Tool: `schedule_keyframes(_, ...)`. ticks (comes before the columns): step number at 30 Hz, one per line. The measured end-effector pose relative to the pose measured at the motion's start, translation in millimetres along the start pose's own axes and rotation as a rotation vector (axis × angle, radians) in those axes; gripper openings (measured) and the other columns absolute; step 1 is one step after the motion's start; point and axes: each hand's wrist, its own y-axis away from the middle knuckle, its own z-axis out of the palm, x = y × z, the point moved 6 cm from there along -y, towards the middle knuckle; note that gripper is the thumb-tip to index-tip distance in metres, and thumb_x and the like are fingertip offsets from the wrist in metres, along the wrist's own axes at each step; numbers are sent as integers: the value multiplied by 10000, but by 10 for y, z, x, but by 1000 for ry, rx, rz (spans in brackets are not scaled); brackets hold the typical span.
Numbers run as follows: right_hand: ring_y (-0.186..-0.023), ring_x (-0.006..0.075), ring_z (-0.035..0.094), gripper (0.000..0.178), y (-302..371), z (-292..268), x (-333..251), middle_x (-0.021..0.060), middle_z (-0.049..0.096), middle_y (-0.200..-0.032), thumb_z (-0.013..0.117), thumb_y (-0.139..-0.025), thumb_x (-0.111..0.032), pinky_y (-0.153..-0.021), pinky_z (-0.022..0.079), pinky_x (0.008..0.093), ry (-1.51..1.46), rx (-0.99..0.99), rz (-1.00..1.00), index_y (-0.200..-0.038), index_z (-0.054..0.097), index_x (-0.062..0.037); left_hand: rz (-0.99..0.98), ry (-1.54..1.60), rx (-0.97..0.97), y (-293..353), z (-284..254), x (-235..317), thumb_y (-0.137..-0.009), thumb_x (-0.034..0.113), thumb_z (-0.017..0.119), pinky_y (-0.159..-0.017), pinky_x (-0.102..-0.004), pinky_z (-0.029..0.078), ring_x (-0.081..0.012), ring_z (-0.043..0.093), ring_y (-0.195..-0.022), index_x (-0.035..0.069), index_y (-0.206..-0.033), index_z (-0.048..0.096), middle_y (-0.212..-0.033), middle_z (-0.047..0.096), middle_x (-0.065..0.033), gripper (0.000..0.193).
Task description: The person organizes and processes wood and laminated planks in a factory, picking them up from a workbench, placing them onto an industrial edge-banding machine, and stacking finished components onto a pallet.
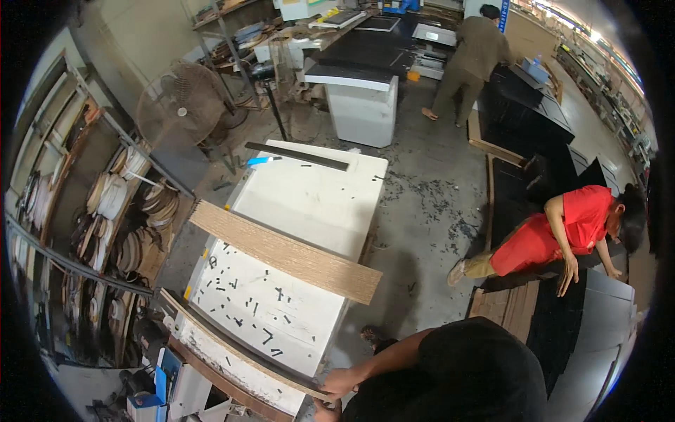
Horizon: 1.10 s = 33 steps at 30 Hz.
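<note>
A long narrow board (242,346) with a dark upper face and a wood-coloured edge lies along the near-left side of a white-topped worktable (309,184). My right hand (341,382) is closed around its near end. Just below, my left hand (327,411) has its fingers curled at the same end, partly cut off by the lower edge of the picture. A wider board with a wood-grain face (285,252) lies across the middle of the table. Short dark offcuts (239,321) are scattered between the two boards.
A dark strip (299,156) and a blue item (259,161) lie at the table's far end. Shelves with coiled edging (109,197) and a fan (181,105) stand left. A person in red (555,232) bends over stacked panels at right; another person (474,56) works behind.
</note>
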Motion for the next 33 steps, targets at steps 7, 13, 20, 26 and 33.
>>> schedule_keyframes(7,-804,481,734,521,88,-31,-91,271,730,-871,629,-1003,-436,-697,587,583,-111,7,85,-1224,617,35,63,25,40,-54,152,-120,-909,579,799,-769,-520,624,-404,788,-901,98,-1510,478,-1060,817,-143,834)
schedule_keyframes(13,-931,481,736,656,32,144,5,245,752,-1012,598,-1034,-531,-773,595,565,-152,-159,183,-1468,515,-46,125,28,83,-104,283,-180,-884,519,834,-773,-513,641,-387,800,-888,59,-1399,551,-1000,829,-122,746)
schedule_keyframes(20,-1118,414,743,795,36,268,80,252,749,-1224,674,-1019,-561,-919,594,518,-262,-240,294,-1604,423,-86,63,125,20,-26,176,-118,-980,594,677,-809,-579,613,-458,768,-911,103,-1479,483,-1011,812,-173,727)
schedule_keyframes(26,-1190,422,725,759,81,-6,-56,246,742,-1294,739,-972,-591,-1004,572,507,-310,-244,356,-1507,572,-78,12,152,-79,74,31,30,-987,567,691,-898,-603,597,-517,700,-1126,41,-1613,340,-1369,647,-274,890)
schedule_keyframes(33,-1252,435,697,871,90,-24,-51,305,704,-1340,763,-945,-613,-1067,543,484,-480,-192,392,-1508,549,17,69,128,82,149,13,53,-980,565,701,-887,-602,587,-515,731,-1033,97,-1646,317,-1086,778,-277,899)
